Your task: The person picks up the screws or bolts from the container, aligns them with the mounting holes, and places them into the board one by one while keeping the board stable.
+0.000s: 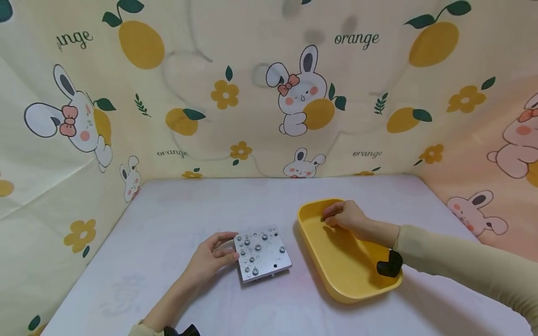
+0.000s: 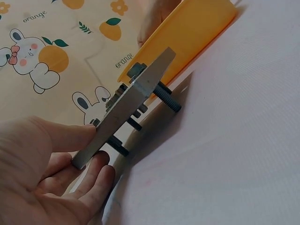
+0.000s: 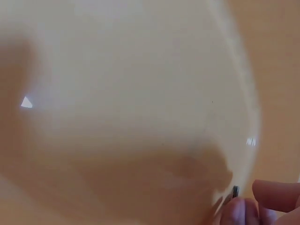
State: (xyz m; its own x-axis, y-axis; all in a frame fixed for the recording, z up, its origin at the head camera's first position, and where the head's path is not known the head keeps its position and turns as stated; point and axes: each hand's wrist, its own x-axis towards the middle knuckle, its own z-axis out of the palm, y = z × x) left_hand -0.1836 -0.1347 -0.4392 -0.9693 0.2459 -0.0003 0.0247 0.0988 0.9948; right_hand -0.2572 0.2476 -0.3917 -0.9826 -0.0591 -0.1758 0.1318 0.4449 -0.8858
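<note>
My left hand [image 1: 209, 254] grips a square silver metal plate [image 1: 267, 259] by its left edge, thumb on top and fingers below. Several socket-head screws [image 1: 258, 248] sit in the plate. Their dark threaded shanks [image 2: 168, 99] stick out underneath in the left wrist view, and the plate is tilted there. Inside the far end of a yellow tray [image 1: 332, 275], my right hand [image 1: 348, 216] pinches a small dark screw-like piece [image 3: 236, 191] at its fingertips. Most of that piece is hidden by the fingers.
The tray stands on a white-covered table [image 1: 201, 200], right of the plate. Printed cloth walls [image 1: 252, 107] with rabbits and oranges enclose the back and both sides. A black wrist strap piece [image 1: 390, 265] hangs over the tray's near right rim.
</note>
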